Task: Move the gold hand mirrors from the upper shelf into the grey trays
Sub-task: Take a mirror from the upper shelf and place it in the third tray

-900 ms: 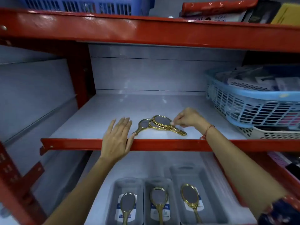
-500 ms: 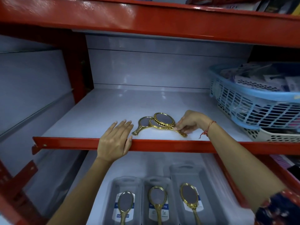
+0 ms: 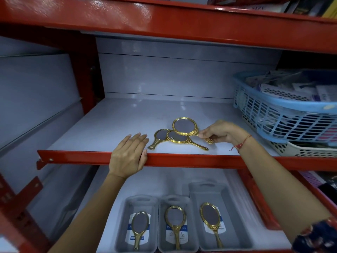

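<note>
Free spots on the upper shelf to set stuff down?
Bare: the upper shelf left of and behind the mirrors, to the back wall. Crowded: the right end, filled by the blue basket. The left hand rests on the front edge.

Red-painted steel shelving unit [image 3: 164, 22], glossy, with white shelf boards [image 3: 127, 115] and white back panels [image 3: 164, 73]. Red upright post [image 3: 85, 70] at rear left. Pale wall panel [image 3: 36, 84] to the left. At right, light blue slotted plastic basket [image 3: 273, 114] stacked on a white perforated basket [image 3: 300, 151], both holding packaged goods. Light dim, bluish; highlights on top beam.
</note>
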`<state>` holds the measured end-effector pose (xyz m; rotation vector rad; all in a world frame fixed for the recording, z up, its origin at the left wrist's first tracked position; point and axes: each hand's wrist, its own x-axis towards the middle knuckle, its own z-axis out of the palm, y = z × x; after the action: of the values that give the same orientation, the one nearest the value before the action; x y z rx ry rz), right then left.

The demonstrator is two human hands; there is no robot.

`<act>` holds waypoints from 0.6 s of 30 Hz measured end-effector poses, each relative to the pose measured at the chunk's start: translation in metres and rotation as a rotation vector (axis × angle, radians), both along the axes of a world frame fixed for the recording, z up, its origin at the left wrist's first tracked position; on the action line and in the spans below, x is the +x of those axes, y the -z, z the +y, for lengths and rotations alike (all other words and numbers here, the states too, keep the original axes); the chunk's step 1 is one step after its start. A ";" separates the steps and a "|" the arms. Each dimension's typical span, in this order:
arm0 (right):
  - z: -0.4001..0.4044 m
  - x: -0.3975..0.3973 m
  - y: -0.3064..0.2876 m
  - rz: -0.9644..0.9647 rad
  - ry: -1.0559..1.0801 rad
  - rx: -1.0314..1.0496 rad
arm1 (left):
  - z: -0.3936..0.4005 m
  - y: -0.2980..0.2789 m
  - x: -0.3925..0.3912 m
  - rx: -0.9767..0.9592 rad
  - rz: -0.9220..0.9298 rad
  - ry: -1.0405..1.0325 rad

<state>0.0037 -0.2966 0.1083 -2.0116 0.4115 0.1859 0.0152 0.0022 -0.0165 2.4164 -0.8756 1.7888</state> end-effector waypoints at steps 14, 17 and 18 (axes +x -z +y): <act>-0.029 -0.120 0.057 -0.011 -0.110 0.448 | -0.002 0.001 -0.004 -0.022 0.028 0.005; -0.037 -0.136 0.095 0.089 -0.111 0.486 | -0.002 0.001 -0.003 -0.035 0.043 0.008; -0.040 -0.141 0.108 0.127 -0.099 0.500 | -0.001 0.001 -0.003 -0.035 0.043 0.008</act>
<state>-0.1376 -0.3361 0.0006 -1.5316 0.3076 0.4356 0.0121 0.0007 -0.0172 2.4172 -0.8419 1.7274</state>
